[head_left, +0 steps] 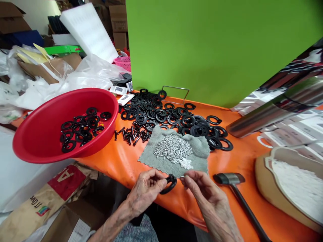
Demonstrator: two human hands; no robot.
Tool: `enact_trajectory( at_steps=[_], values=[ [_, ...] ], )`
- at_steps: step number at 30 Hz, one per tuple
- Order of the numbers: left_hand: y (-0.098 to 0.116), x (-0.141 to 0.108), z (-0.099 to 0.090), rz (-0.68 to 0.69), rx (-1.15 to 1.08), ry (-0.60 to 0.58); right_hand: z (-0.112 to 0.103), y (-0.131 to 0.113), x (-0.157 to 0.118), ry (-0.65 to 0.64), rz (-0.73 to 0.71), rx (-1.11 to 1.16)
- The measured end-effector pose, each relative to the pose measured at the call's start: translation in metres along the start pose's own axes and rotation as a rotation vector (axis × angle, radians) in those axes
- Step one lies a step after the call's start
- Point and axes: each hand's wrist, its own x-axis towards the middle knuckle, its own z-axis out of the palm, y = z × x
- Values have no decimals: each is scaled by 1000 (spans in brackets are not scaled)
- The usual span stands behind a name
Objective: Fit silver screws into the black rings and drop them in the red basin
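Observation:
My left hand [148, 188] is closed on a black plastic ring [169, 188], with a small knob of the ring at its upper side. Close to its right, my right hand [205, 193] pinches a tiny silver pin [182, 176] that points toward the ring, a small gap apart from it. Just beyond both hands lies a grey-green cloth [148, 155] bearing a heap of silver pins [174, 148] and a small cluster of white pieces [186, 163]. Behind the cloth, many black rings [161, 116] are piled up. Short black rod-like parts [132, 134] lie left of the cloth.
A large red basin [32, 134] with black parts in it stands at the left. On the right lies a mallet [233, 181], beside a beige tub [264, 188] of white bits. A metal cylinder [272, 111] and a green panel [214, 50] stand behind.

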Motion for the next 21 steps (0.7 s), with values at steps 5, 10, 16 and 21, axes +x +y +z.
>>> enact_trajectory(
  at_steps=[5, 10, 16, 21],
  values=[
    [-3, -1, -1, 32, 67, -1, 14, -3, -11, 55, -56, -66],
    [-6, -2, -1, 129, 375, 80, 13, 1, -14, 8, -127, -200],
    [-10, -4, 3, 255, 649, 131, 9, 4, -12, -49, -216, -288],
    [-14, -6, 4, 336, 714, 135, 16, 13, -16, -6, -312, -383]
  ],
)
